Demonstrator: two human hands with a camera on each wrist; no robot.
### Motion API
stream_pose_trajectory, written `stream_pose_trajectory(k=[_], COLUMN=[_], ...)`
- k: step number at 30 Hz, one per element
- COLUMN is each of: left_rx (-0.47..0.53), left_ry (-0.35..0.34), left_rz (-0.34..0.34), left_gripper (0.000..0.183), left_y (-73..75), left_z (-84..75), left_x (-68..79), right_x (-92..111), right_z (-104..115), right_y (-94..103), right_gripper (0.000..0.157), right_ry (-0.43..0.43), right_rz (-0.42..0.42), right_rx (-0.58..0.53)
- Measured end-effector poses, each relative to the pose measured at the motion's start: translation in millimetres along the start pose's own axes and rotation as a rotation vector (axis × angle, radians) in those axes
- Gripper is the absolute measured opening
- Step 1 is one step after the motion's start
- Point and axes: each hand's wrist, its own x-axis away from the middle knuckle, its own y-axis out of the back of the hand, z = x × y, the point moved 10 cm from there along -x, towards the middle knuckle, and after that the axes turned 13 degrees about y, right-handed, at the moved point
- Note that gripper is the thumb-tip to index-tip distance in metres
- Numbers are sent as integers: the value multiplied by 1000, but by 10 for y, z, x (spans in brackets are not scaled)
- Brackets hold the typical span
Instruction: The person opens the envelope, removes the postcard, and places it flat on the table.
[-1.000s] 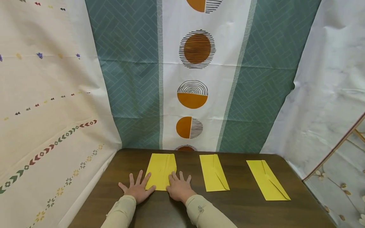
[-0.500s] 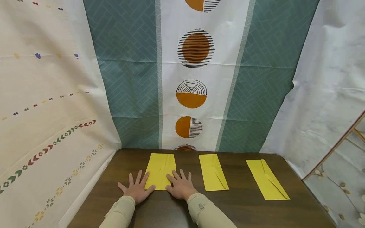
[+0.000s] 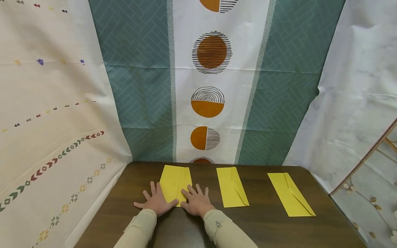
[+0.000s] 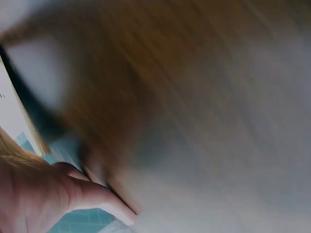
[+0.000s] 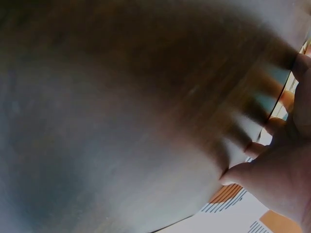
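A yellow paper envelope lies at the left of the dark wooden table, a fold line running down it. My left hand is spread over its lower left edge, thumb stretched along the near edge. On the lower right edge, my right hand rests with straight, parted fingers. In the left wrist view the left hand shows low at the left; the view is blurred. The right wrist view has the right hand at its right side, fingertips on the tabletop. Neither wrist view shows the envelope.
A second yellow envelope lies right of my right hand, and a third farther right, flaps showing. The brown table meets a patterned cloth behind it, with pale cloths at both sides.
My left hand has shifted to the right, its thumb now nearer my right hand. The left side of the envelope has skewed slightly. My right hand opened from closer-held fingers and has since stayed in place.
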Motion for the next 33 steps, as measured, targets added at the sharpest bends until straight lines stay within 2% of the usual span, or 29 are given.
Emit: stream_pose_trajectory(k=[7,15,24,33], left_rx=[-28,-25,-23,-44], left_ry=[49,90,77,37], left_rz=[18,46,13,-21], left_gripper=[132,116,106,93], left_y=[-59,-38,7,-31], left_z=[-56,-124,-183,-232], left_x=[-34,-26,-2,67], right_x=[-2,-22,-39,-21], right_z=[23,32,10,-1], right_y=[19,11,7,-21], right_gripper=[60,60,60,60], right_ry=[-1,0,-1,2], right_rz=[-6,-6,-8,-7], right_rx=[15,20,40,22])
